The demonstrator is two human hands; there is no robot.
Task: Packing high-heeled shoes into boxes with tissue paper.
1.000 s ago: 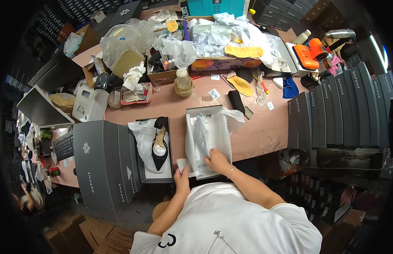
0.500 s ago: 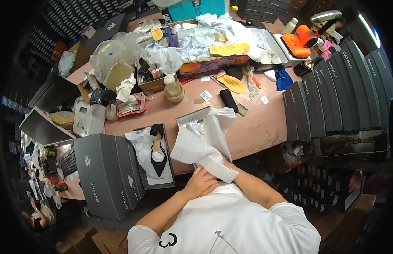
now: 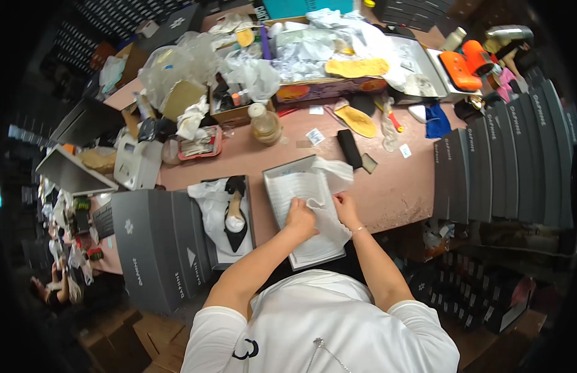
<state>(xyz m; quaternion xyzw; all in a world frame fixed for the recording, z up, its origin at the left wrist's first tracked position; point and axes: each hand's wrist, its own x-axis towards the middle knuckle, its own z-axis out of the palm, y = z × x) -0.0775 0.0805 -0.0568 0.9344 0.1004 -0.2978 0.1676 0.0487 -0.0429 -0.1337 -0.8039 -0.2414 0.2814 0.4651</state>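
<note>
Pink table point(image 3: 394, 186): both hands press tissue point(image 3: 325, 211) in lengthwise box point(image 3: 282, 186).

Cluttered pink table point(image 3: 388, 193), shoeboxes point(image 3: 301, 211)

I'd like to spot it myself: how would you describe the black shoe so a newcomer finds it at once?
Start at the long pink worktable and go to its near edge, left of the person's left hand. There an open shoebox lined with white tissue holds the black high-heeled shoe, toe pointing toward the person. It is the only whole shoe; the yellow pieces farther back are loose insoles.
</note>
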